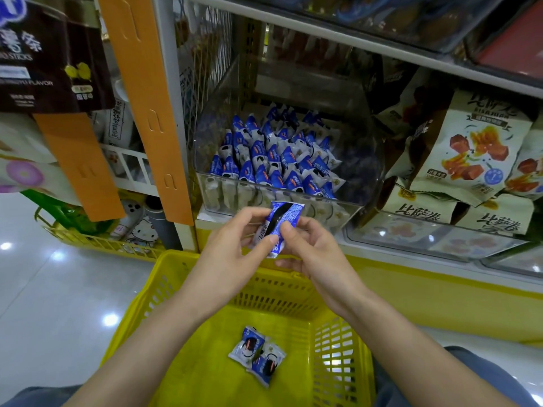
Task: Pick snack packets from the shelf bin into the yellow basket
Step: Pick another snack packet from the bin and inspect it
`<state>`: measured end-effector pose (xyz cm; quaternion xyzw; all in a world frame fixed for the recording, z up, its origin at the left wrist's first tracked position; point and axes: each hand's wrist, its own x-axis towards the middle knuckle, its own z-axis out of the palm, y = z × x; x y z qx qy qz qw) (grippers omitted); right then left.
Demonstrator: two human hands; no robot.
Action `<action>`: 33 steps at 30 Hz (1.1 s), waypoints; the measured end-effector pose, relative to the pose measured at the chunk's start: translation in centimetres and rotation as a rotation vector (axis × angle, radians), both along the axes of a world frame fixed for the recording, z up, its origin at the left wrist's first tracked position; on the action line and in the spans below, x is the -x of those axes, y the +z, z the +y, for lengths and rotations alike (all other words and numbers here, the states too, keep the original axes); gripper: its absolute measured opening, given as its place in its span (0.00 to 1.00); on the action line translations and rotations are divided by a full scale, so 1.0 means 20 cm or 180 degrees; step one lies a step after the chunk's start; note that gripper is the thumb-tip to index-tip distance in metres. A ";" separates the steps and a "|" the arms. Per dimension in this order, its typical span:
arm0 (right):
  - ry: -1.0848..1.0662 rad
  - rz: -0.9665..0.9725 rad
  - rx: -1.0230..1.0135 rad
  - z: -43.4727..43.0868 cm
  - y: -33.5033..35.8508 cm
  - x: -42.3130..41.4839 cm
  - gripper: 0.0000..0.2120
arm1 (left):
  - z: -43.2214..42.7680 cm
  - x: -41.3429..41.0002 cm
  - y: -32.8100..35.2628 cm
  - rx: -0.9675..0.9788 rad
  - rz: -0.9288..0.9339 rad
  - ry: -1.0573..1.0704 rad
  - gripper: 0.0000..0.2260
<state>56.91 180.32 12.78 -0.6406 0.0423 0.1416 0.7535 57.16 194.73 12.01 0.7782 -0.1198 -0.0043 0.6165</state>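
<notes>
The yellow basket (164, 277) sits near, below the shelf, with two packets (257, 353) lying on its floor. Just past its far rim, the clear shelf bin (235, 195) holds many blue-and-white snack packets (273, 160). Between bin and basket, the left hand (232, 251) and right hand (317, 251) together pinch one packet (276, 224), fingers (264, 240) curled on its edges. It seems to be back-side up, with a barcode showing. I judge this the carrying step. Next, the packet needs lowering over the basket and both pinches letting go.
</notes>
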 end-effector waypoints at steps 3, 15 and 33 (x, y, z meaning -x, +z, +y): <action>-0.0007 -0.0117 0.0145 -0.01 0.00 0.00 0.24 | 0.02 0.00 0.00 -0.0144 -0.0033 -0.0148 0.15; 0.0389 -0.0392 0.0482 0.01 -0.02 0.01 0.21 | 0.04 0.03 0.00 -0.1388 -0.0936 0.0428 0.08; -0.0120 -0.1807 0.2574 0.00 -0.03 0.01 0.32 | -0.03 0.01 0.03 0.0493 0.0336 0.0467 0.06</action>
